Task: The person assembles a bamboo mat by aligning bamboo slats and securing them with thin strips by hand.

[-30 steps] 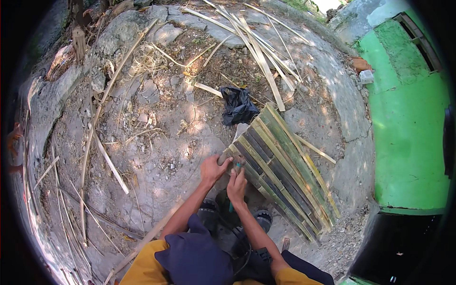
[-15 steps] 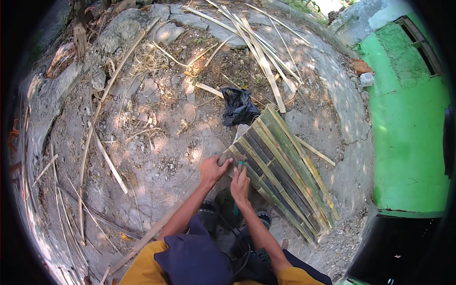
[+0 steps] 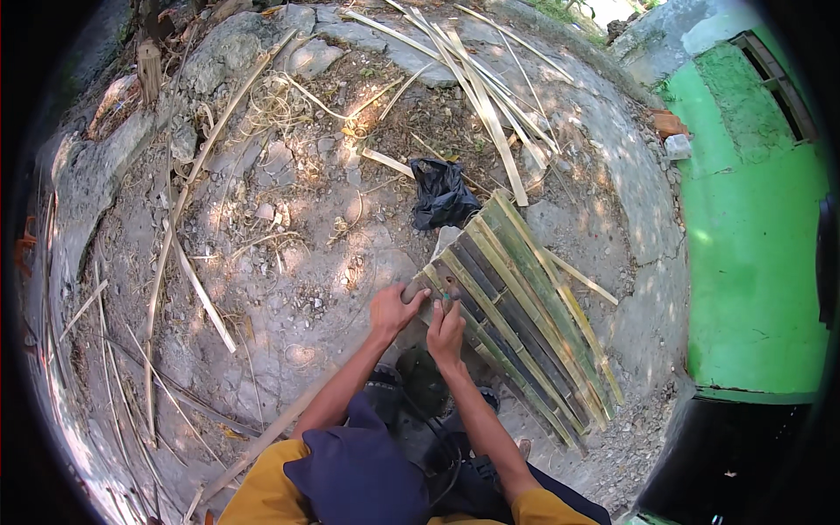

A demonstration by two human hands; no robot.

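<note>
A panel of side-by-side split bamboo slats [image 3: 525,306], green, yellowish and dark, slants away in front of me to the right. My left hand [image 3: 394,313] is closed on its near left corner, thumb on top; the fingers are partly hidden. Close beside it, my right hand [image 3: 446,331] is wrapped round a tool [image 3: 451,287] with a teal handle and a rusty brown head, held against the same end of the panel. The head is too small to tell its kind. A long pale strip [image 3: 302,402] runs from the lower left up toward my left hand.
A crumpled black plastic bag [image 3: 440,194] lies just beyond the panel. Loose bamboo strips [image 3: 490,114] are piled at the far side, and a long bent strip [image 3: 179,214] lies to the left. At the right stands a green wall [image 3: 752,262]. The ground is rough and stony.
My right hand and its tool have shifted slightly; the tool is tipped so its brown head shows more and its teal handle less. My left hand and the panel stay put.
</note>
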